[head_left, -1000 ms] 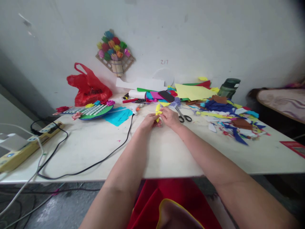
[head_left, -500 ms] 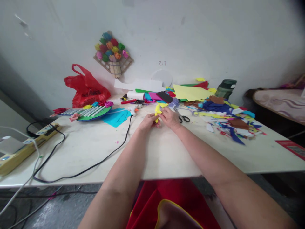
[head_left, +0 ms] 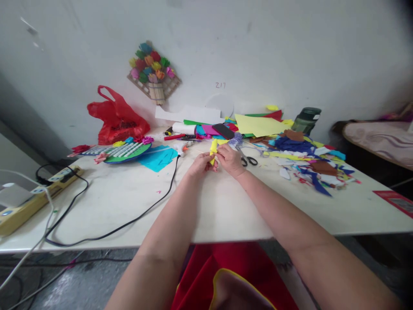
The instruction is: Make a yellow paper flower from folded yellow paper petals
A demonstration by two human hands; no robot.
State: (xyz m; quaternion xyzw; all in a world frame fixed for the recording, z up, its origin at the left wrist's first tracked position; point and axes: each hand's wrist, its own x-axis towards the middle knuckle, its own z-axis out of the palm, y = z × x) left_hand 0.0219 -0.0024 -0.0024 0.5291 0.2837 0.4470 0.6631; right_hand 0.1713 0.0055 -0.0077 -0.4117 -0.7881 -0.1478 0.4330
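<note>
A small yellow paper piece [head_left: 213, 147] is upright between my hands, over the middle of the white table [head_left: 226, 215]. My left hand [head_left: 204, 163] pinches its lower part from the left. From the right, the fingers of my right hand [head_left: 229, 158] are closed on the same piece; their tips are partly hidden. Just right of my right hand lie scissors with black handles [head_left: 251, 161]. A white glue gun [head_left: 180, 148] rests left of my hands, its black cord running toward the front edge.
Colourful scraps [head_left: 318, 165] pile up at the right, near a dark green bottle [head_left: 306, 120]. Pale yellow sheets [head_left: 260, 125] lie at the back. At the left are a red bag [head_left: 119, 118], a decorated green board [head_left: 129, 154], blue paper [head_left: 158, 158] and a power strip [head_left: 38, 200].
The yellow paper piece has changed shape slightly at its top between my fingers. Both hands stay in nearly the same place, with small finger movements.
</note>
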